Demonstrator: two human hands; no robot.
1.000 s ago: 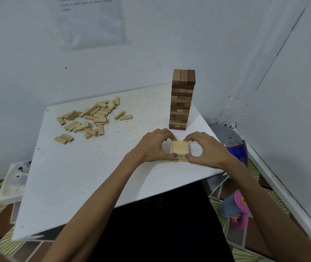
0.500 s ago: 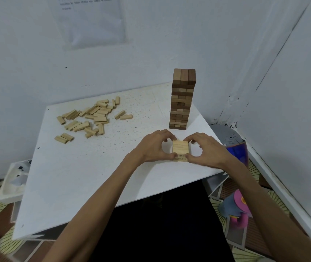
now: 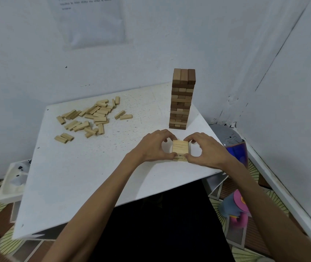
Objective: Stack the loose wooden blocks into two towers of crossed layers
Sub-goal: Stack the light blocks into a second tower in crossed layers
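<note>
A low stack of pale wooden blocks stands near the front right of the white table. My left hand grips its left side with curled fingers and thumb. My right hand grips its right side the same way. Behind it rises a tall tower of darker brown blocks in crossed layers. A scattered pile of pale loose blocks lies at the table's far left.
White walls close in behind and to the right. A paper sheet hangs on the back wall. Beside the table's right edge are a grey lid and a blue container. A pink and blue toy lies on the patterned floor.
</note>
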